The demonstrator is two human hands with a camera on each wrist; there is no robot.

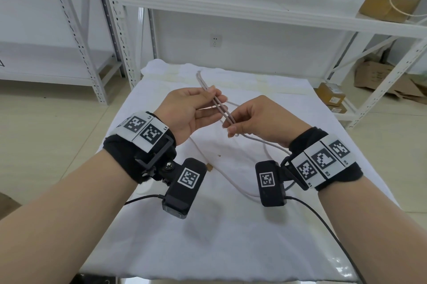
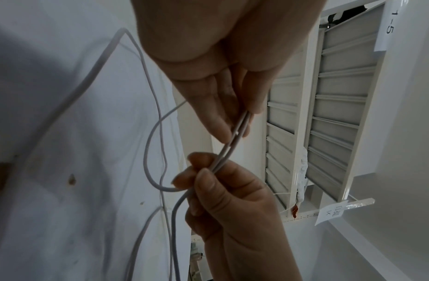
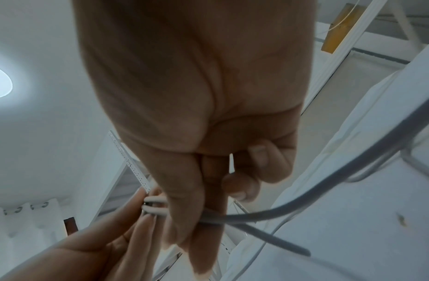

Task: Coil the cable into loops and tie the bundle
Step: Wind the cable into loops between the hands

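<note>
White metal shelving (image 1: 265, 10) lined the back wall, a wall socket (image 1: 216, 40) sat below it, and cardboard boxes (image 1: 390, 5) rested on the right-hand shelves and the floor. Out in front, the bench (image 1: 208, 237) lay under a white cloth with a few faint stains.

Both hands were up over the middle of the bench, close together, working the pale cable (image 1: 220, 108). The left hand (image 1: 188, 112) pinched a doubled run of it between thumb and fingertips, the other fingers only loosely curled. From that pinch the two strands ran side by side, pressed together, along a diagonal: the far end pointed away and slightly left, finishing in a tight fold above the cloth, while the near end came down toward the right hand. The left wrist view showed the pair of strands (image 2: 235, 140) passing straight from one grip to the other, with a small gap opening between them partway.

The right hand (image 1: 256, 119) was clenched around the near end of that doubled length, fingers curled in and thumb pressed on top; its own wrist view showed the cable (image 3: 232, 216) wrapping across the fingers and trailing off to the right.

Below the hands, the remaining cable hung slack and spread over the cloth in wide, loose curves, one sweeping back toward the person between the wrist cameras. A small brown tab (image 1: 209, 166) lay on the cloth near the left wrist.
</note>
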